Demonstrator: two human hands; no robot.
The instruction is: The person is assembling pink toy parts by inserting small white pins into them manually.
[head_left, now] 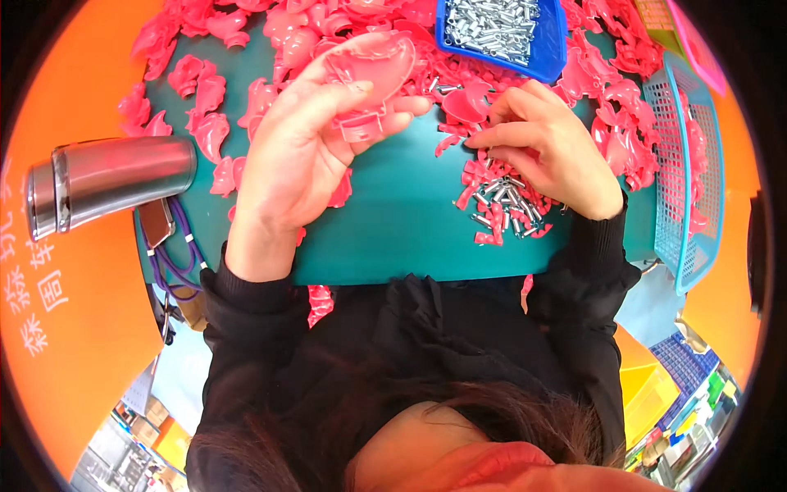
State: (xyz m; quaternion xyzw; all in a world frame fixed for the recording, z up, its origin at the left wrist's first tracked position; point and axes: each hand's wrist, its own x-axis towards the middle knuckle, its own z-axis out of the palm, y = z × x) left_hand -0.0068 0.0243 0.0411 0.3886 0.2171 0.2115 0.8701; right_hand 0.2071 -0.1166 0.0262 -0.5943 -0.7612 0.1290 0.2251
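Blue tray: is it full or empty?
The tray isn't empty: metal pieces cover most of its visible floor. Cannot tell if brimful; its far end is cut off.

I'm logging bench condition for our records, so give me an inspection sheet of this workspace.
Surface: green tabletop, partly bare near the person.
Job's things: pink shell held up; loose pink shells scattered; blue tray of metal pieces; mixed pile of small pink and metal pieces.
Clutter: steel tumbler, left.
Hands: left hand holds the shell; right hand at the pile, grip unclear.
Cables: purple cord, left edge; purpose unclear.
Surroundings: light-blue basket, right; yellow bin, lower right.
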